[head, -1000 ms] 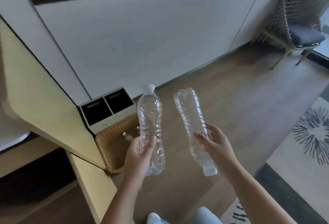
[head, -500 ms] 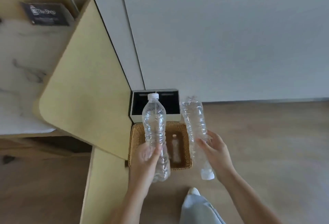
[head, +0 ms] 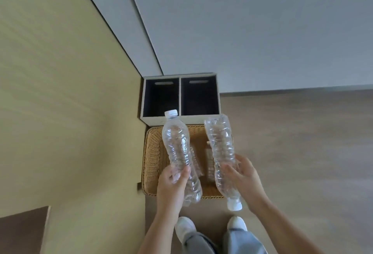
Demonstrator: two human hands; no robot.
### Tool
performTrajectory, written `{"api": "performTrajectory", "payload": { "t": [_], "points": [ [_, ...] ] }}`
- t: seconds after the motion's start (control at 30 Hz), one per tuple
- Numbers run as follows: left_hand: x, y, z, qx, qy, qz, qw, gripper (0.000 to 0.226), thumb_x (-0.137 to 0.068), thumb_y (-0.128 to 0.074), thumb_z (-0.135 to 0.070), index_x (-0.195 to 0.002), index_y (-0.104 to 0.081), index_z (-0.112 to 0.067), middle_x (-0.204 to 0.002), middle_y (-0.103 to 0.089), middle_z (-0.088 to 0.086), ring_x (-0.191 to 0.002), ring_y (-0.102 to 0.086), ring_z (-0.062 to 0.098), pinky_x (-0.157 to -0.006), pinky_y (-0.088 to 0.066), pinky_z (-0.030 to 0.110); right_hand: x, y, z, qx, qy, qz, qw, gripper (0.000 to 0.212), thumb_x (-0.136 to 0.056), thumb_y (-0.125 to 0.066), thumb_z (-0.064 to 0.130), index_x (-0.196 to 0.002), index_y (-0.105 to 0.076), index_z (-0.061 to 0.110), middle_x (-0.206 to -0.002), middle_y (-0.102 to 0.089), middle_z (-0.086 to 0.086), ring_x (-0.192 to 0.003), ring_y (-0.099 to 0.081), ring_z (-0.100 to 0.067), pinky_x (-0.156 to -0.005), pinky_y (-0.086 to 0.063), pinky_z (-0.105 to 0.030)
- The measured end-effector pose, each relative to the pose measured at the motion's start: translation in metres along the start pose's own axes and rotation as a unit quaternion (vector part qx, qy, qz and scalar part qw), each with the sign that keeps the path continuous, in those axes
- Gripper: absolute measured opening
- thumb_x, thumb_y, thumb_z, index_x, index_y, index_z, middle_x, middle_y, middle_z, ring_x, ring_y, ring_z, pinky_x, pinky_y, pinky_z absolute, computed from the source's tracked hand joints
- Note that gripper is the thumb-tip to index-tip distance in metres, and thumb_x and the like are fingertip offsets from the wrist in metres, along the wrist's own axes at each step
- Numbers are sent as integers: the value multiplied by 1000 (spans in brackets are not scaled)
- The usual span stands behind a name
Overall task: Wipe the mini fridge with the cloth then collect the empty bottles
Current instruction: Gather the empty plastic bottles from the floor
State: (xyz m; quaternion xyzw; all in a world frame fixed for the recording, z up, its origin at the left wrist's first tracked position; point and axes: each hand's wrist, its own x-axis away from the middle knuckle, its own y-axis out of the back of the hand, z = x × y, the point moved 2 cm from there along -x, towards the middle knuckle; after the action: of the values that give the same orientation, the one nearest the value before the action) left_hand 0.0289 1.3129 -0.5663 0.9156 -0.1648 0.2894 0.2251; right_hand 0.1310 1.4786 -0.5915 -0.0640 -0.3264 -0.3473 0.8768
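Note:
My left hand (head: 172,185) grips a clear empty plastic bottle (head: 178,149) near its base, white cap pointing away from me. My right hand (head: 245,181) holds a second empty bottle (head: 221,153) upside down, its white cap toward me. Both bottles hang directly over a woven wicker basket (head: 153,153) on the floor. Another small bottle (head: 209,159) lies inside the basket, partly hidden behind the held ones. Neither the mini fridge nor the cloth is in view.
A grey two-compartment bin (head: 180,97) with dark insides stands just behind the basket against the white wall (head: 262,32). A yellow panel (head: 60,92) fills the left side. Wooden floor (head: 302,153) stretches right. My two shoes (head: 184,228) are below the basket.
The view has swung left and tilted down until the basket sits straight under the two bottles. Both hands keep their grip and have come lower over the basket.

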Motion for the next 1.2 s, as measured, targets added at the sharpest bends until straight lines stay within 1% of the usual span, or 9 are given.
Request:
{"api": "performTrajectory", "payload": {
  "t": [0.2,0.4,0.53,0.67,0.83,0.93,1.07,1.13,1.2],
  "points": [
    [-90,-24,104,-23,26,-4,999,73,-64,-60,-61,-123,-52,-20,-120,-57,-5,-111,-52,13,-94,-42,35,-72,-44,-121,3,-71,30,997,49,-79,-71,26,-122,-49,19,-91,-71,1,-77,-70,-12,-62,-53,-27],
    [-161,-33,197,-66,34,1,997,66,-79,-62,-46,-133,-43,-15,-133,-51,3,-119,-48,16,-100,-40,38,-134,-83,-205,52,-92,26,994,59,-76,-70,38,-127,-45,22,-111,-60,0,-100,-61,-16,-81,-53,-34],
    [-204,-33,241,-89,26,-28,995,66,-80,-62,-45,-135,-41,-15,-135,-50,4,-120,-48,18,-99,-39,37,-172,-109,-245,78,-77,24,994,60,-76,-70,43,-128,-45,26,-100,-50,20,-90,-51,5,-67,-40,-12],
    [-235,-38,275,-95,15,-59,994,62,-80,-64,-43,-132,-44,-16,-130,-53,1,-117,-50,18,-93,-39,31,-204,-135,-278,84,-83,30,992,65,-75,-69,45,-131,-43,26,-115,-52,8,-104,-52,-8,-82,-45,-25],
    [-268,-39,308,-90,10,-87,992,59,-80,-66,-36,-131,-44,-16,-122,-55,-1,-111,-52,15,-95,-43,35,-235,-167,-308,85,-82,58,991,64,-76,-68,44,-132,-42,27,-112,-50,12,-102,-49,-5,-77,-38,-18],
    [-286,-37,323,-84,9,-100,991,55,-80,-67,-32,-128,-47,-17,-107,-54,-10,-93,-53,2,-81,-42,21,-247,-186,-324,74,-87,81,990,63,-78,-69,39,-133,-41,25,-109,-52,16,-91,-49,4,-68,-38,-11],
    [-306,-39,339,-74,17,-114,991,51,-80,-68,-28,-127,-49,-17,-90,-48,-26,-80,-46,-13,-67,-38,15,-261,-202,-340,60,-112,92,988,65,-80,-68,35,-136,-37,25,-131,-48,2,-104,-47,-9,-82,-43,-26],
    [-313,-44,344,-83,16,-113,990,51,-80,-68,-28,-126,-49,-16,-94,-52,-18,-81,-48,-10,-68,-40,16,-266,-206,-344,42,-121,88,988,65,-81,-68,34,-137,-36,26,-134,-46,2,-104,-46,-10,-78,-44,-24],
    [-317,-48,347,-103,21,-113,988,53,-80,-67,-30,-128,-48,-15,-105,-57,-8,-89,-56,5,-75,-46,24,-267,-208,-347,42,-119,89,988,65,-81,-68,35,-137,-35,27,-135,-45,2,-103,-44,-8,-72,-41,-19]
  ]
}}
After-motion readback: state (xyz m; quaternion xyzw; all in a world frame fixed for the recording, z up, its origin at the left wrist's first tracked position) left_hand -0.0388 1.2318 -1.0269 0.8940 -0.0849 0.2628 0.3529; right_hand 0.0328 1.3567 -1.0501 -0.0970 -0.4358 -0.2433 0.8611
